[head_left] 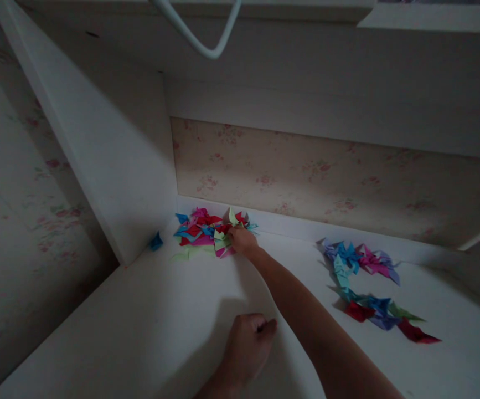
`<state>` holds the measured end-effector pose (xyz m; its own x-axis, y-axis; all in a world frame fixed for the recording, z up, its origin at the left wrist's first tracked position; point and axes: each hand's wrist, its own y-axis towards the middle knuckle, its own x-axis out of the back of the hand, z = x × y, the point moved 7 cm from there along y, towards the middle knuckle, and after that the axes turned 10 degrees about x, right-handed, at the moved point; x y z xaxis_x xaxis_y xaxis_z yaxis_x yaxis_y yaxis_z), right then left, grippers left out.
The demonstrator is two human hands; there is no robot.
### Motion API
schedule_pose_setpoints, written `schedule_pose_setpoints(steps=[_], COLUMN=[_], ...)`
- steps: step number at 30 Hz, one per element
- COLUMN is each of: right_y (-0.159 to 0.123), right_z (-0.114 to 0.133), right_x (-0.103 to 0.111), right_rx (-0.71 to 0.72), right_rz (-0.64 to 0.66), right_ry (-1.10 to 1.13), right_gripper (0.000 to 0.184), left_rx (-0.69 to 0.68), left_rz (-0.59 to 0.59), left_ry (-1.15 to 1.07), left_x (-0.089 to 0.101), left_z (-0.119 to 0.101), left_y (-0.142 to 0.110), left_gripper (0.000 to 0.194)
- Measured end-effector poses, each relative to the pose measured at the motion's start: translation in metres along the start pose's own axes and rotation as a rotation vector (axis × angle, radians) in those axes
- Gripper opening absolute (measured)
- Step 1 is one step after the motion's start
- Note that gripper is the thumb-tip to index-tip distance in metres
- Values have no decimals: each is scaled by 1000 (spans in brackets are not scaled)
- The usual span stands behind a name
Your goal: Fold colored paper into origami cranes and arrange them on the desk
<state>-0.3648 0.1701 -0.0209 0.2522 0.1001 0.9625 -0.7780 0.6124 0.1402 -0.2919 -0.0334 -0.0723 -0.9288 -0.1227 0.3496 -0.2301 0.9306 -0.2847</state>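
Observation:
A pile of colourful origami cranes (198,231) lies against the back of the white surface, in red, blue, pink and light green. My right hand (243,240) reaches into the right side of this pile. Its fingers are closed at a light green folded paper piece (222,240); the fingertips are partly hidden among the papers. Nearer to me, my left hand (250,341) is curled into a loose fist above the bare surface, thumb against the fingers. I see nothing held in it. A thin pale line runs alongside my right forearm.
More origami cranes (343,271) lie in a curved row on the right. A single blue one (155,241) sits by the white side panel (111,144). Overhead are a white shelf (306,72) and a hanging white cable loop (212,52). Floral wallpaper (264,166) covers the back.

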Motion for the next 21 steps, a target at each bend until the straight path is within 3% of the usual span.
schedule_pose_setpoints(steps=[6, 11, 15, 21], right_y=[-9, -45, -103, -217], right_z=[3, 12, 8, -23], right_x=[6, 22, 28, 36], right_rx=[45, 111, 96, -84], right_rz=[-54, -148, -205, -408], right_ry=[81, 236, 387, 709], right_gripper=[23, 21, 27, 32], left_rx=[-20, -34, -102, -187], left_rz=[9, -20, -50, -165], left_ry=[-2, -23, -62, -94], left_x=[-3, 0, 7, 20], left_z=[5, 4, -5, -16], left_y=[4, 5, 3, -4], left_gripper=[44, 43, 41, 35])
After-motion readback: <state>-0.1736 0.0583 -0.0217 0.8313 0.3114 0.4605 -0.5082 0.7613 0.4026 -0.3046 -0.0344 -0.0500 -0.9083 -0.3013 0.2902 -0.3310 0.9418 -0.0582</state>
